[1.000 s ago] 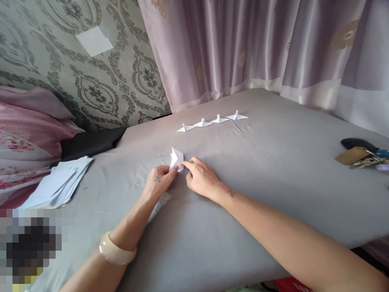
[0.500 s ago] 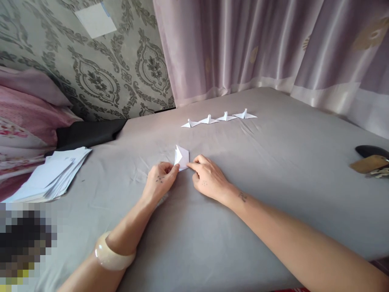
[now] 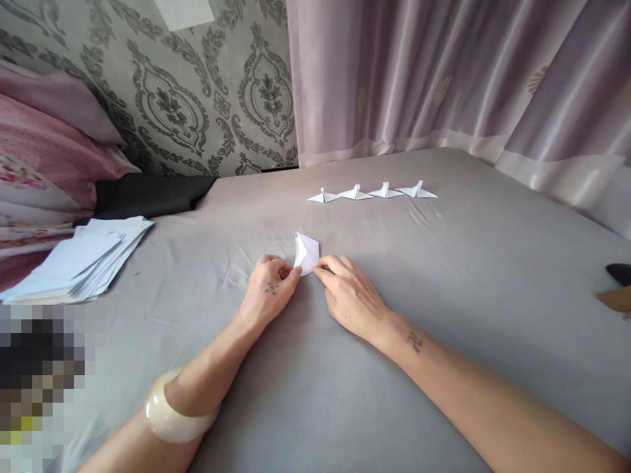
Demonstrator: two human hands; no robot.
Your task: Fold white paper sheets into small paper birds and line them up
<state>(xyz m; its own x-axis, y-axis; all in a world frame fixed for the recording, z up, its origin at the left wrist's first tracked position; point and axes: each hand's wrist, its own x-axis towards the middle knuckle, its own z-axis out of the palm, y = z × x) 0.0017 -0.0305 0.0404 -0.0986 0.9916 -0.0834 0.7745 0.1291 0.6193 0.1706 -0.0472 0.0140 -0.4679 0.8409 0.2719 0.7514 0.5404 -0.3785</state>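
Observation:
A small folded piece of white paper (image 3: 309,252) lies on the grey sheet between my hands, its pointed end away from me. My left hand (image 3: 272,284) pinches its lower left edge between thumb and fingers. At the lower right corner, my right hand (image 3: 349,289) has thumb and index finger closed on the paper's edge. Farther back stands a row of several folded white paper birds (image 3: 357,192), wing tips touching or nearly so.
A stack of white paper sheets (image 3: 83,259) rests at the left, with a black cloth (image 3: 152,195) behind it. Lilac curtains (image 3: 394,79) hang along the back. At the right edge are a dark object (image 3: 620,273) and a brown item (image 3: 615,299), both partly cut off.
The camera view has shifted, so the scene sits differently in frame. My right index finger was extended against the paper's edge; now my thumb and index finger pinch the corner.

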